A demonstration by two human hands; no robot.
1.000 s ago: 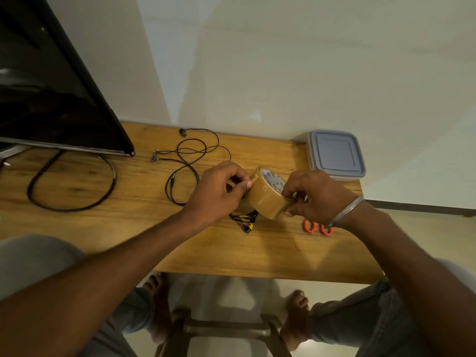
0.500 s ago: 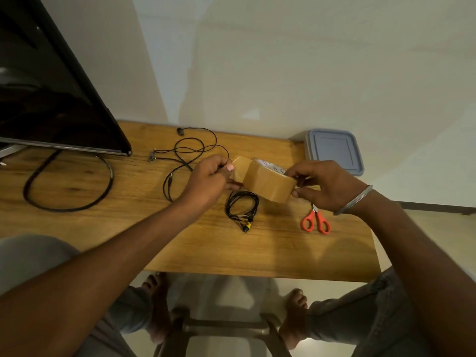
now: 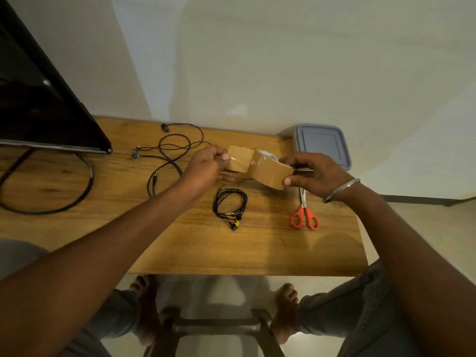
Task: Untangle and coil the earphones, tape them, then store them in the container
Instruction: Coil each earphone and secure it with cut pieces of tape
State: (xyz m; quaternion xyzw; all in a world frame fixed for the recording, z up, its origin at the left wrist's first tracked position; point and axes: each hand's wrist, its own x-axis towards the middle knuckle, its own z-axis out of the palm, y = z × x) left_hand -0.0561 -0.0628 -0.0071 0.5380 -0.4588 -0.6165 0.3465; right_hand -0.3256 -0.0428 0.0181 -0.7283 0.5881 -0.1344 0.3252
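Coiled earphones (image 3: 230,206) lie on the table (image 3: 180,248) at frame centre. Just above, the right hand (image 3: 313,173) grips a tape roll (image 3: 270,171); the left hand (image 3: 204,167) pinches its pulled-out strip (image 3: 239,161). Container (image 3: 323,144) upper right, scissors (image 3: 304,212) below it.

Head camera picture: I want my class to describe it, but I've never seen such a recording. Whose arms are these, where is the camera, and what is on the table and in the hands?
The camera sits on a person's head and looks down, so the two arms reaching in are that person's own. There is no machine. The right hand holds a roll of brown tape, and the left hand pinches its free end, pulled out a short way. On the wooden table below lie a coiled pair of earphones, a second, loose pair farther back, orange-handled scissors and a closed grey container at the far corner. A dark screen stands on the left.
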